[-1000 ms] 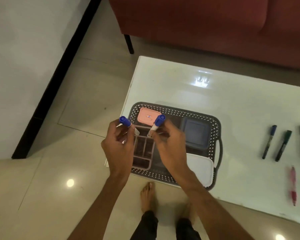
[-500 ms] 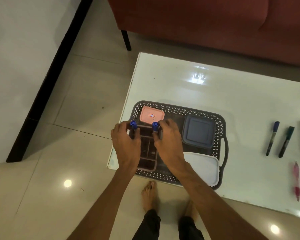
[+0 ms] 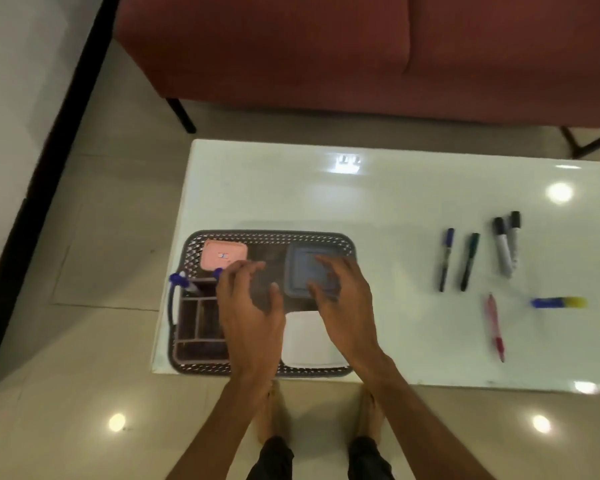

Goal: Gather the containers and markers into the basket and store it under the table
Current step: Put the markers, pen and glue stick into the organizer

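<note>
A dark perforated basket (image 3: 267,234) sits at the near left corner of the white table (image 3: 378,202). In it lie a pink container (image 3: 224,255), a grey-blue lidded container (image 3: 307,270), a white container (image 3: 305,339) and a brown divided organiser (image 3: 196,320). Two blue-capped markers (image 3: 184,282) stand in the organiser's far compartments. My left hand (image 3: 248,306) hovers open over the basket's middle, and my right hand (image 3: 343,296) hovers open over the grey-blue container. Neither holds anything. Several markers (image 3: 445,259) lie on the table's right side.
On the right lie a green marker (image 3: 469,261), two black-capped white markers (image 3: 504,245), a pink pen (image 3: 495,327) and a blue-yellow marker (image 3: 558,302). A red sofa (image 3: 326,46) stands behind the table. My bare feet (image 3: 274,414) are at the near edge.
Both hands set the two blue-capped markers into the organiser, let go and moved right over the basket. The camera view has shifted, showing more of the table's right side.
</note>
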`<state>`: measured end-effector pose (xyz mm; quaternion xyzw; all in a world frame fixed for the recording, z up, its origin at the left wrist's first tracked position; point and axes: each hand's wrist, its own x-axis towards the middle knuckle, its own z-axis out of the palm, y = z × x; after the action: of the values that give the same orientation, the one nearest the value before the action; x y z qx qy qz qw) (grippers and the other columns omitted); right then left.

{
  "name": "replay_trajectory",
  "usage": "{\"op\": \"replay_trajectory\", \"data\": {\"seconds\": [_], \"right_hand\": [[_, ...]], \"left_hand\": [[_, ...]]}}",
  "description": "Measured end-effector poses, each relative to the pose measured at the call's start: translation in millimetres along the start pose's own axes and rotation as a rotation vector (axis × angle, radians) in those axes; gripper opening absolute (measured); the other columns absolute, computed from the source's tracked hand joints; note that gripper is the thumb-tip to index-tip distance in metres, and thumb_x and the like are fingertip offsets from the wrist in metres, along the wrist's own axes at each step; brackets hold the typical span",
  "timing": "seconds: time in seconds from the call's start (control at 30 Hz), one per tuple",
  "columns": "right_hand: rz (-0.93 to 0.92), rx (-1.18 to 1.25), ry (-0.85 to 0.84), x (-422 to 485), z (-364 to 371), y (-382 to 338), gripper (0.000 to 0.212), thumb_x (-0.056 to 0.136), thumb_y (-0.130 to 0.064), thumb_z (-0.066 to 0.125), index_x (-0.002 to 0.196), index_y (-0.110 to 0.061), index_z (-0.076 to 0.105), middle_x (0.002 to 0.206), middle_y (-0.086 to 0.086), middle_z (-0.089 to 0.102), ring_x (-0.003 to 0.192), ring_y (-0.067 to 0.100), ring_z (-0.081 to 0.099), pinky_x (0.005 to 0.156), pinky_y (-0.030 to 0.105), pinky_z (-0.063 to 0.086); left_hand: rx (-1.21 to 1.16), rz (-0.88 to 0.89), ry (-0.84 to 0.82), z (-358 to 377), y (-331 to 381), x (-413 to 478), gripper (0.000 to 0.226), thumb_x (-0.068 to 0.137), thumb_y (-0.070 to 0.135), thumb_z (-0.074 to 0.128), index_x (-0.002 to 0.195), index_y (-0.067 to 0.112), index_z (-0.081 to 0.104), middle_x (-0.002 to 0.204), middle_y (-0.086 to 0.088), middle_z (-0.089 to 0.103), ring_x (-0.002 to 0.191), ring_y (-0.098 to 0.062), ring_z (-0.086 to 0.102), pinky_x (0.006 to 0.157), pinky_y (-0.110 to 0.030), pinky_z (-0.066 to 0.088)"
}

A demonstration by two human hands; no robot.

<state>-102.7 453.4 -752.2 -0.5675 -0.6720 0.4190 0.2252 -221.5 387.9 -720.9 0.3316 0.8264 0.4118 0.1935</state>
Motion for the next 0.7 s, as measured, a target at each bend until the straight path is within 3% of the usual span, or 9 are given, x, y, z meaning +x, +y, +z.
{"op": "replay_trajectory", "data": {"seconds": [0.1,0.17,0.37,0.7], "right_hand": [[0.038,-0.003,0.085,0.1,-50.6,32.7,0.038,0.089,-0.025,0.069,0.126,-0.025,0.059,0.123,-0.007,0.056,0.103,0.010,0.060,0.078,0.022,0.053],[0.082,0.009,0.147,1.0,-81.2,55.5,0.035,0.089,-0.021,0.070,0.123,-0.027,0.061,0.119,-0.011,0.057,0.098,0.007,0.060,0.074,0.020,0.049],[0.241,0.029,0.340,9.2,-163.0,131.9,0.029,0.090,-0.018,0.069,0.118,-0.022,0.064,0.112,-0.007,0.064,0.094,0.010,0.062,0.076,0.027,0.055],[0.324,-0.025,0.435,70.7,-242.6,220.7,0.026,0.090,-0.015,0.065,0.116,-0.013,0.063,0.109,0.002,0.064,0.094,0.020,0.062,0.078,0.029,0.050]], "left_hand": [[-0.032,0.046,-0.093,45.3,36.0,-19.3,0.032,0.084,0.008,0.071,0.114,0.015,0.063,0.123,-0.001,0.056,0.114,-0.017,0.056,0.099,-0.041,0.051],[-0.045,0.078,-0.150,78.1,56.3,-31.2,0.029,0.086,0.008,0.070,0.114,0.014,0.064,0.119,0.000,0.058,0.111,-0.016,0.058,0.098,-0.037,0.051],[-0.051,0.096,-0.339,189.0,95.0,-64.5,0.026,0.089,0.015,0.068,0.114,0.022,0.063,0.115,0.010,0.061,0.098,-0.008,0.060,0.085,-0.029,0.057],[0.076,0.094,-0.483,320.3,131.9,-69.0,0.024,0.092,0.014,0.066,0.116,0.014,0.063,0.113,-0.001,0.066,0.098,-0.014,0.064,0.088,-0.026,0.056]]}}
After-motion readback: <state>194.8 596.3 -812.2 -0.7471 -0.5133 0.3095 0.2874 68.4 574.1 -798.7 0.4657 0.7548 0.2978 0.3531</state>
